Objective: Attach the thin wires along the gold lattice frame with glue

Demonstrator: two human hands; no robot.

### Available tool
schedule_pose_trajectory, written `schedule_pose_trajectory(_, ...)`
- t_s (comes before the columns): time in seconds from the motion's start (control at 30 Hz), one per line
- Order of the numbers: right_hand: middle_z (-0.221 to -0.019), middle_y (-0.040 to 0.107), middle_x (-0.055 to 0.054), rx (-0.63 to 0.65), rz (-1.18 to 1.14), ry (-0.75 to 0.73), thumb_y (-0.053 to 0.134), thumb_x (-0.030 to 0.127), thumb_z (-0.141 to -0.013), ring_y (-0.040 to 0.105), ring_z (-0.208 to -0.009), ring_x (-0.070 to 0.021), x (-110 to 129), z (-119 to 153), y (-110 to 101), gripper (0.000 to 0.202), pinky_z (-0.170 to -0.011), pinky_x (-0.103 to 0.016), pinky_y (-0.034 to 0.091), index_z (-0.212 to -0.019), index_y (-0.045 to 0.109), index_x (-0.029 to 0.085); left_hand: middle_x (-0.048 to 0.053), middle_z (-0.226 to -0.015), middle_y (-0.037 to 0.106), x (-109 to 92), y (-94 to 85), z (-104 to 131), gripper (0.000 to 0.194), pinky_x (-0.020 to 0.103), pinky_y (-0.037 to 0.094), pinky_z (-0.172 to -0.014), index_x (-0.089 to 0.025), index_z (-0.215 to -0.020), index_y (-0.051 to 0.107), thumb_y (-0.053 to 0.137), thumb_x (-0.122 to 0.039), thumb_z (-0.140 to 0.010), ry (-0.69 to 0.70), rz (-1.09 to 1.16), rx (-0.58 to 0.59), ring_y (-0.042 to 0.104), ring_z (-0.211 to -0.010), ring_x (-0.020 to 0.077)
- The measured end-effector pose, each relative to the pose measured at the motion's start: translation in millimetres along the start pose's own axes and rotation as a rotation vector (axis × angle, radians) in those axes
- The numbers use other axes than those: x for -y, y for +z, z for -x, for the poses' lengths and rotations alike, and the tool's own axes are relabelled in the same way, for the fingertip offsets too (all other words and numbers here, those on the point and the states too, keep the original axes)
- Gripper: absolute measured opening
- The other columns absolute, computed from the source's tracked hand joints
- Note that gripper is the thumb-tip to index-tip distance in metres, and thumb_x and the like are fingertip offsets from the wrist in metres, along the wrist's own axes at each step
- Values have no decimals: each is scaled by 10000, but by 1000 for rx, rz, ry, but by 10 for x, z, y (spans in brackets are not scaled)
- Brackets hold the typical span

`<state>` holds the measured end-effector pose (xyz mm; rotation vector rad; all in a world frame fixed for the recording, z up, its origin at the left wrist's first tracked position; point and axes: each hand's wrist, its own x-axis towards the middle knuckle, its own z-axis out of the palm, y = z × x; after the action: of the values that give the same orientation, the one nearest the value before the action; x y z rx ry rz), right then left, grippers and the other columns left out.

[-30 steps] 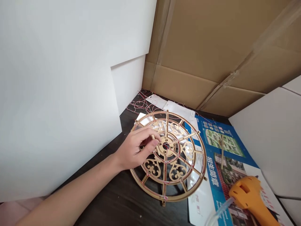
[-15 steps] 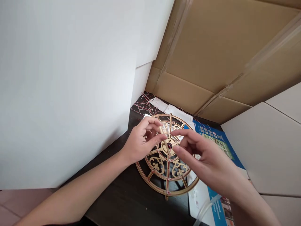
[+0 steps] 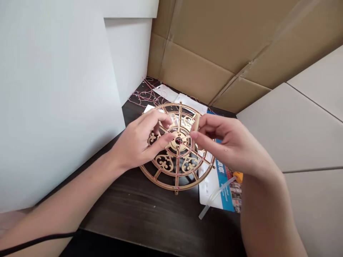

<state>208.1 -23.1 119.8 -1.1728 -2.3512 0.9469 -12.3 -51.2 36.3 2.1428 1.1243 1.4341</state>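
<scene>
A round, gold-coloured openwork wheel (image 3: 177,185) with spokes, scroll ornaments and thin red and white wires lies on the dark table. Between the thumb and index finger of my right hand (image 3: 227,141) is a short pale wooden strip (image 3: 197,122), held roughly upright above the wheel's right side. My left hand (image 3: 143,139) hovers over the wheel's left part, thumb and fingers apart, with nothing visible between them. The wheel's hub (image 3: 179,142) shows between the two hands.
Tangled red wires (image 3: 146,94) and white packets (image 3: 166,92) lie at the back, before a taped cardboard sheet (image 3: 195,67). A printed blue-and-white sheet (image 3: 211,185) lies at right, with a translucent tube (image 3: 214,195) and its orange end (image 3: 238,177). White panels (image 3: 61,100) stand left.
The pale strip was by my left fingertips and is now in my right hand, turned upright. My hands have moved apart. The view has shifted, so the wheel appears higher and further left.
</scene>
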Motion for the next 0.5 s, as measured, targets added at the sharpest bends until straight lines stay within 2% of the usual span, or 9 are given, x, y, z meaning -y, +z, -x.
schedule_pose_trajectory(0.07,-721,642,-3,-9,-60,-4,579,374,-968,548,-622,-117,-37,5,-19,182,-536,-256,424,-870,581,220,112,-1108,656,-65,-92,46,166,438,522,-907,-199,-1098,589,588,-314,-978,-15,-313,-17,628,-1033,274)
schedule_pose_trajectory(0.13,-714,658,9,23,-126,6,580,347,-970,567,-607,-112,-91,0,13,135,-535,-242,453,-913,559,226,166,-1194,626,-119,-159,146,255,531,476,-1002,-171,-1163,584,604,-312,-951,-93,-542,-31,568,-1167,362)
schedule_pose_trajectory(0.2,-736,691,8,73,-177,27,577,346,-975,591,-585,-106,-151,-14,89,127,-520,-231,471,-938,550,228,209,-1264,592,-153,-196,286,356,584,454,-1023,-137,-1216,569,632,-332,-925,-152,-660,-30,521,-1210,413)
schedule_pose_trajectory(0.3,-733,712,1,134,-160,50,607,372,-960,618,-560,-108,-220,-54,237,157,-492,-226,464,-914,576,226,217,-1344,540,-174,-217,496,430,590,455,-1032,-135,-1298,513,621,-334,-933,-223,-706,14,502,-1234,411)
schedule_pose_trajectory(0.4,-600,634,37,98,-41,23,650,389,-933,550,-491,-95,-252,-109,364,178,-442,-218,397,-871,612,226,176,-1200,574,-177,-222,642,348,542,514,-922,-160,-1213,500,593,-364,-948,-276,-690,25,560,-1113,369)
schedule_pose_trajectory(0.5,-682,657,23,39,-53,-21,609,375,-957,541,-505,-89,-271,-157,440,160,-448,-221,407,-912,592,222,72,-949,578,-158,-209,729,267,451,536,-712,-222,-1004,468,577,-460,-950,-414,-555,48,621,-873,289)
